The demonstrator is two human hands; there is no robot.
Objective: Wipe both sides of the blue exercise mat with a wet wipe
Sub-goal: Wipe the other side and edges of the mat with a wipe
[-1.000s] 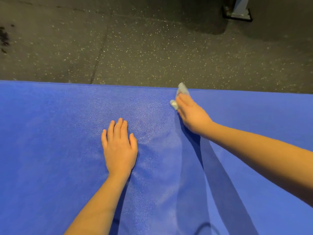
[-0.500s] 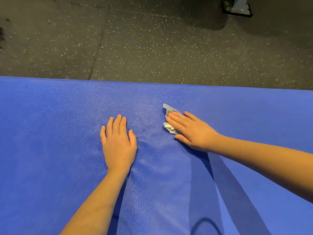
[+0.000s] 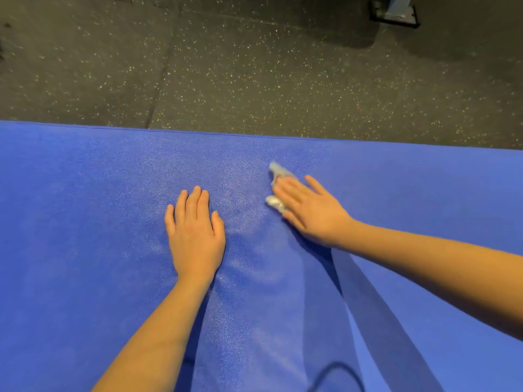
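Pressing, not pinching: right hand (image 3: 311,213) flat, fingers straight, bearing down on crumpled pale grey-white wet wipe (image 3: 278,172) and pinning it to upper face of wide blue pebbled foam exercise mat (image 3: 85,222), near far edge. Wipe blurred; two tufts showing past fingertips.

Left hand (image 3: 195,236) palm down on mat just beside, fingers straight and together, holding nothing. Reads as a brace.

Mat spread flat on dark speckled rubber floor (image 3: 254,66). Grey metal post base (image 3: 396,12) at top right, well apart. Cannot tell which face is up, first or second.

Handling, judged:
- Soft and floppy, light for its spread.
- Shallow dimples around left palm, so likely to ripple or creep under a stroke.
- Pebbled skin probably grippy when dry, slicker where damp.
- For turning over: take far edge or a corner with both hands, then fold across rather than lift whole.
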